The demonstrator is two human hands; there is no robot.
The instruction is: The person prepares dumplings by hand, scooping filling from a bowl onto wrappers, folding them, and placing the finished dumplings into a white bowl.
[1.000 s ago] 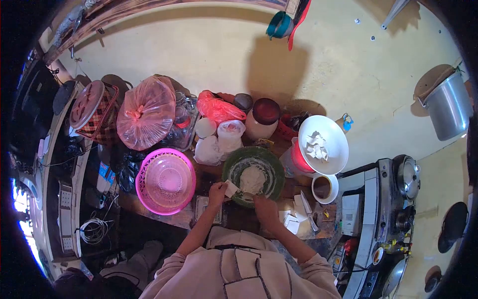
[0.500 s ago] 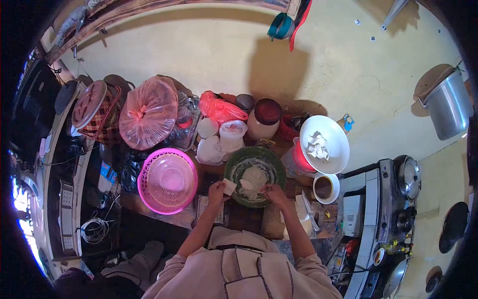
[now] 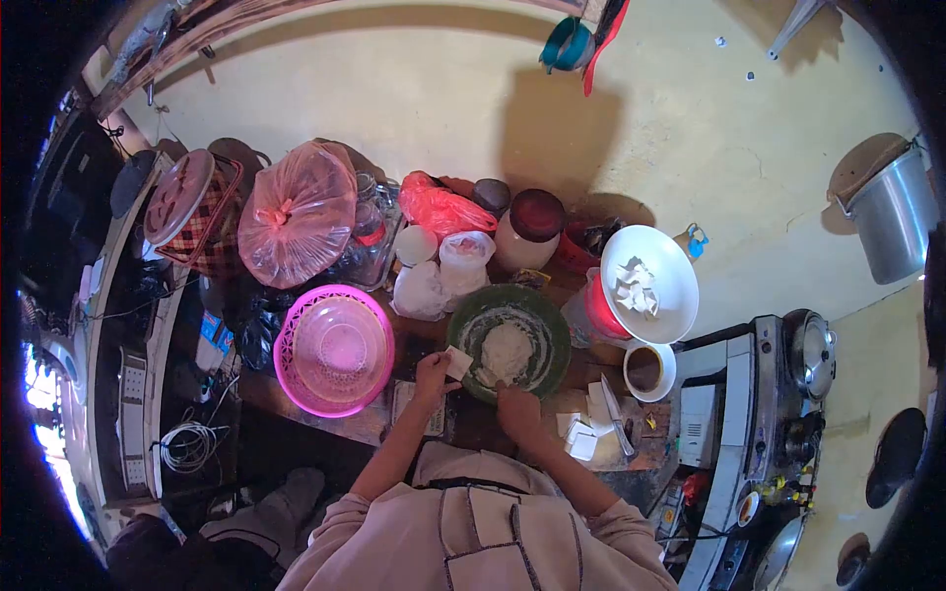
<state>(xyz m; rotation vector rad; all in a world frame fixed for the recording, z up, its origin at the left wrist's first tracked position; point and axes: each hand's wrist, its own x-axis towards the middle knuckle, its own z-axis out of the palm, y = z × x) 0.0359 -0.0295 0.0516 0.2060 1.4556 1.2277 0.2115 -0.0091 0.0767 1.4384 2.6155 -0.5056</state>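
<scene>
- Nearest the camera, both forearms reach forward from light sleeves to the near edge of a crowded worktop (image 3: pixel 493 433).
- The right hand (image 3: pixel 516 406) sits at the near rim of the green bowl (image 3: pixel 547 325), knuckles up and fingers curled downward; whether they pinch anything cannot be told from this height.
- Just right of that hand lie small white squares (image 3: pixel 583 440) and a knife (image 3: pixel 613 412) on the worktop's near right corner, leaving little free surface there.
- The left hand (image 3: pixel 432 372) is raised at the bowl's left rim, fingertips closed on a small white wrapper piece (image 3: pixel 457 362) (held tilted over the rim).
- Inside the bowl sits a mound of white filling (image 3: pixel 506 350), roughly central.
- Left of the bowl, almost touching, the pink basket (image 3: pixel 333 350) takes up the worktop's left end; a slim gap between them is the only bare strip beside the left hand.
- To the right stand a cup of dark liquid (image 3: pixel 647 369) and, further back, a white plate (image 3: pixel 670 276) with folded white pieces.
- Farther off, jars and tied plastic bags (image 3: pixel 296 212) crowd the back edge against the yellow wall.
</scene>
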